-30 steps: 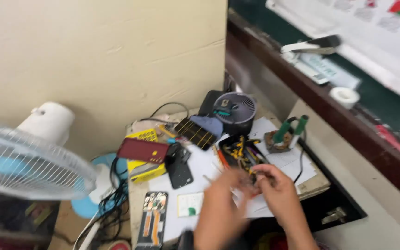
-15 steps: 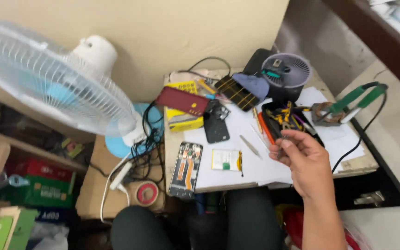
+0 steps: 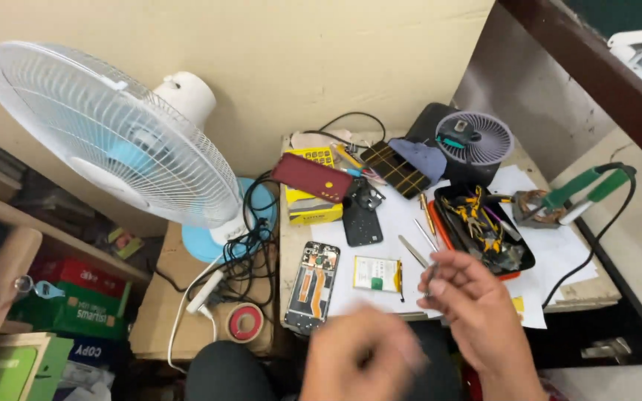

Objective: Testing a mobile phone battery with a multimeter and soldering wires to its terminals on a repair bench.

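My right hand hovers over the front edge of a small work table, its fingertips pinched on a small thin metal tool. Blurred by motion, my left hand is low in the frame, below the table's front edge; its fingers cannot be made out. Just beyond the hands, on white paper, lie an opened phone body with orange flex cables, a flat battery and tweezers. A black phone back lies further in.
A black tray of hand tools sits right of the paper, with a small round desk fan behind it and a green-handled soldering iron at the right. A large white table fan, tangled cables and a red tape roll are at the left.
The view has swung left and down, bringing the white fan and shelves into sight. My right hand stays over the table's front edge; my blurred left hand has come back into view at the bottom.
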